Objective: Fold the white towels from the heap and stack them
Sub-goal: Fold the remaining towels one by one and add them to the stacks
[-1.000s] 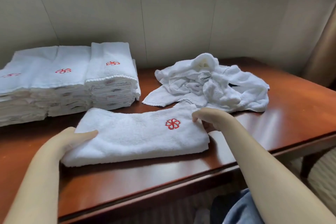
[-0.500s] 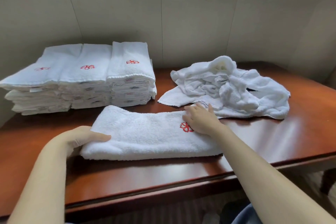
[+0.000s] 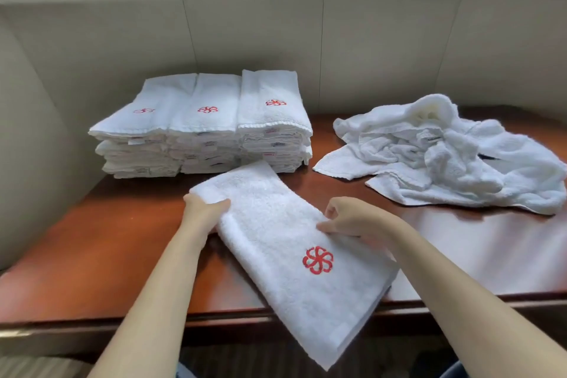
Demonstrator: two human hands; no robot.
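A folded white towel (image 3: 285,242) with a red flower emblem lies slanted, its near end hanging past the table's front edge. My left hand (image 3: 204,210) grips its far left edge, thumb on top. My right hand (image 3: 349,221) pinches its right edge with curled fingers. Behind it stand three side-by-side stacks of folded towels (image 3: 214,126), each with a red emblem on top. A crumpled heap of white towels (image 3: 445,153) lies at the right of the table.
The brown wooden table (image 3: 107,242) meets a beige panelled wall (image 3: 245,40) behind and to the left. Bare tabletop shows to the left of the towel and in front of the heap.
The folded towel has been lifted and turned from lying crosswise to pointing away from me, its near end now over the table edge. Both hands moved with it and now grip its edges.
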